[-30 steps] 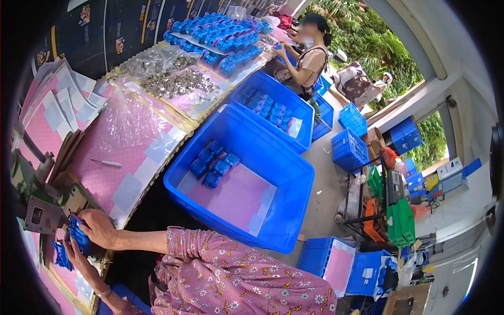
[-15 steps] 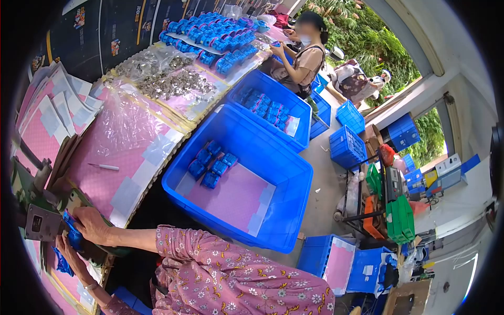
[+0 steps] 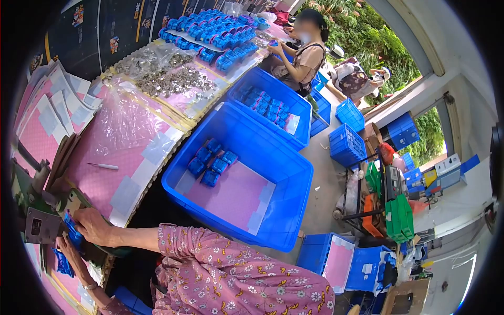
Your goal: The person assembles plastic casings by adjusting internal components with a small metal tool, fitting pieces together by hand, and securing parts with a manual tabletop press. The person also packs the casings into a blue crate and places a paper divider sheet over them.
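A blue plastic part (image 3: 75, 236) sits at the grey metal head of a bench machine (image 3: 41, 224). My right hand (image 3: 93, 226) grips it from one side, fingers curled onto it. From the other side my left hand (image 3: 68, 245), with a band on its wrist, has its fingers pressed to the same part. The machine head and my fingers hide some of the part. Beside my left hand lies another blue piece (image 3: 63, 263) on the table.
A large blue bin (image 3: 286, 210) holding several blue parts stands beside the table; a second blue bin (image 3: 302, 113) is behind it. Small metal pieces (image 3: 178, 81), a plastic bag (image 3: 126, 123) and a white pen (image 3: 105, 166) lie on the table. A co-worker (image 3: 307, 58) works farther along.
Both hands stay at the machine on the blue part, with only slight shifts. The co-worker's hands have moved a little.
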Demonstrator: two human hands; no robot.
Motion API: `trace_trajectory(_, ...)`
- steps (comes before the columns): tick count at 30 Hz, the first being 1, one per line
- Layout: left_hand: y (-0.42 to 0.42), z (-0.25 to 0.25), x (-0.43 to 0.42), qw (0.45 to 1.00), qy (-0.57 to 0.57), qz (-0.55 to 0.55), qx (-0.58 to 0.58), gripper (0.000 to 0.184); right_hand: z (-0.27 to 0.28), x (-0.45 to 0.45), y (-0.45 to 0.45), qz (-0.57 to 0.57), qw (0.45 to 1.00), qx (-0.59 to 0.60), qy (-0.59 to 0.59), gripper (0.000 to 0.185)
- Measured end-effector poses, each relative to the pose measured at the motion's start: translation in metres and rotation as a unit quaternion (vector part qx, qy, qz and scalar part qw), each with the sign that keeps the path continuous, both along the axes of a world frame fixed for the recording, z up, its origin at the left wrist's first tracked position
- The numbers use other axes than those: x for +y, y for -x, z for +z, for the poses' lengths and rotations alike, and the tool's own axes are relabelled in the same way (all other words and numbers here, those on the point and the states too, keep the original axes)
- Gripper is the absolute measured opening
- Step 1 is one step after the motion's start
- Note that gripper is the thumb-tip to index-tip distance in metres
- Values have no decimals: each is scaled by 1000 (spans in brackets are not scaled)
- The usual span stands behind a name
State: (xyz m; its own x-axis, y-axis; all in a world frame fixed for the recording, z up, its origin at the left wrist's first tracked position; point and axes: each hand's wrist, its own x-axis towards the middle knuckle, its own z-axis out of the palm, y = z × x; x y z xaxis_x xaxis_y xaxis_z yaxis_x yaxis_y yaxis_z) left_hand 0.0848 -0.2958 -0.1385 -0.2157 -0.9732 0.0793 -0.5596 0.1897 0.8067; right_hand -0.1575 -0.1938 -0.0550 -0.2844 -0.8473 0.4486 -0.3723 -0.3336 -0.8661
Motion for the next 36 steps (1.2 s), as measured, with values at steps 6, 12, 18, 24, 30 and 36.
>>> trace_trajectory(6,-36,-51,-23,986,142,-46,-71,51,-6,0,16,96,993,-70,1,20)
trace_trajectory(12,-22,-43,-8,968,211,-7,-134,54,-19,-9,5,-43,997,-26,55,18)
trace_trajectory(18,-7,6,49,990,109,64,62,49,144,-55,90,5,976,-187,113,33)
trace_trajectory(24,21,42,100,975,63,158,144,51,252,-132,99,-49,972,101,205,28)
trace_trajectory(30,15,33,103,978,71,151,129,47,264,-143,95,-21,954,252,161,35)
trace_trajectory(36,21,2,104,969,143,62,194,34,278,-100,90,83,944,318,21,52)
